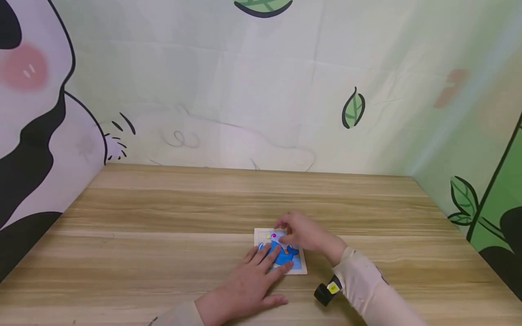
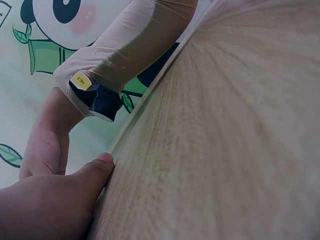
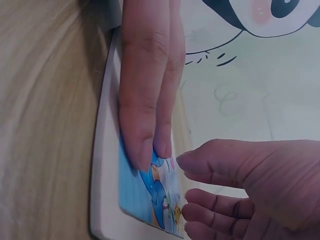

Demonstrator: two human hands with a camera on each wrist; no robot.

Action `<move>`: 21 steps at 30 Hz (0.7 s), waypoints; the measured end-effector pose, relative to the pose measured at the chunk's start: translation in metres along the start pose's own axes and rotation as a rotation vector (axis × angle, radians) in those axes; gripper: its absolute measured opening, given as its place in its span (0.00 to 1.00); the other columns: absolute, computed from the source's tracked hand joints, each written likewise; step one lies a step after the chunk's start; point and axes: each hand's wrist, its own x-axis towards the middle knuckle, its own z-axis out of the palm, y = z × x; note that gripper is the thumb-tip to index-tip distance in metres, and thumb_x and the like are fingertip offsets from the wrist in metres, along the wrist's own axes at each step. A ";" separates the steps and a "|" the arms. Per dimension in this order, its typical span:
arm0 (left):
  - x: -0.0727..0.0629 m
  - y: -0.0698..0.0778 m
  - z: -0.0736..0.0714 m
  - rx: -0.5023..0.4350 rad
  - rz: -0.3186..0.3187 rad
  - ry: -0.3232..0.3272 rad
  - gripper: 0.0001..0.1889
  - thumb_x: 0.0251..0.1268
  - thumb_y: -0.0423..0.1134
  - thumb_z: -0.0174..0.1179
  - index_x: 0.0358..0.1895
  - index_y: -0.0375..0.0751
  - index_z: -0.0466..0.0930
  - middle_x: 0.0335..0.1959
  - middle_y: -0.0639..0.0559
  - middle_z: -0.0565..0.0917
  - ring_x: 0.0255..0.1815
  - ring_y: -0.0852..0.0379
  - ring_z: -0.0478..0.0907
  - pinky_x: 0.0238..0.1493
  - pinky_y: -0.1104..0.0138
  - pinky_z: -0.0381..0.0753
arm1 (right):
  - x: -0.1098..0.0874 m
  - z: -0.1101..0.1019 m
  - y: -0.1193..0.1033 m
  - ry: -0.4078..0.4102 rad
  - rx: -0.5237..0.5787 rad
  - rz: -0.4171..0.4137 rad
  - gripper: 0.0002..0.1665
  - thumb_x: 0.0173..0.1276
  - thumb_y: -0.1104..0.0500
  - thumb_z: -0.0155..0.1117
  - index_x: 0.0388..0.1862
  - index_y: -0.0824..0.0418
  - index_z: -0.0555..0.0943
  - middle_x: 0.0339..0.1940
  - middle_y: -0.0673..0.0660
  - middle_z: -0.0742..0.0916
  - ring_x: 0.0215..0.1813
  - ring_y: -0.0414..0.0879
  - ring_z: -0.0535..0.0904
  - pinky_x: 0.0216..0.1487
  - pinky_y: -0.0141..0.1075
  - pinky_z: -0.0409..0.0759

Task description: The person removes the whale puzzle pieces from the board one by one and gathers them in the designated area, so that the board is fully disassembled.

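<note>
A small square picture puzzle with a pale frame lies on the wooden table. A blue figure and a pink swirl show on it, partly covered by fingers. My left hand rests on its lower left with fingers spread and straight. Over the upper right part is my right hand, thumb and forefinger apart at the picture, with no separate piece visible between them. In the right wrist view, the right hand's thumb and fingers are close to the picture's surface; whether they touch it is unclear.
The wooden table runs back to a wall sheet printed with leaves and a panda. A black device with a yellow label is strapped at the right wrist, low over the table.
</note>
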 end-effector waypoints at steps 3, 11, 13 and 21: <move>0.000 0.000 0.001 0.014 0.000 0.007 0.35 0.68 0.69 0.37 0.74 0.59 0.59 0.77 0.44 0.56 0.78 0.44 0.52 0.74 0.48 0.57 | 0.001 0.000 -0.001 0.002 -0.011 -0.007 0.14 0.60 0.62 0.69 0.46 0.61 0.82 0.39 0.56 0.82 0.39 0.45 0.74 0.42 0.34 0.77; 0.000 -0.001 0.002 0.000 0.007 0.009 0.35 0.68 0.69 0.37 0.74 0.58 0.59 0.77 0.43 0.55 0.78 0.43 0.52 0.73 0.47 0.58 | 0.003 0.002 0.000 -0.002 -0.046 -0.041 0.13 0.58 0.64 0.69 0.43 0.62 0.82 0.35 0.55 0.81 0.37 0.45 0.74 0.39 0.31 0.75; 0.000 -0.001 0.002 -0.004 0.007 0.004 0.35 0.68 0.69 0.36 0.74 0.58 0.59 0.77 0.43 0.54 0.78 0.43 0.52 0.73 0.47 0.58 | 0.003 0.002 -0.001 -0.005 -0.047 -0.039 0.12 0.58 0.64 0.69 0.43 0.62 0.82 0.35 0.55 0.81 0.37 0.44 0.74 0.40 0.31 0.74; 0.000 -0.001 0.003 -0.012 0.010 0.006 0.35 0.68 0.69 0.37 0.74 0.58 0.59 0.77 0.43 0.55 0.78 0.43 0.51 0.73 0.46 0.58 | 0.006 0.001 -0.003 -0.037 -0.036 0.000 0.12 0.60 0.65 0.68 0.43 0.62 0.81 0.35 0.55 0.81 0.38 0.44 0.73 0.42 0.33 0.75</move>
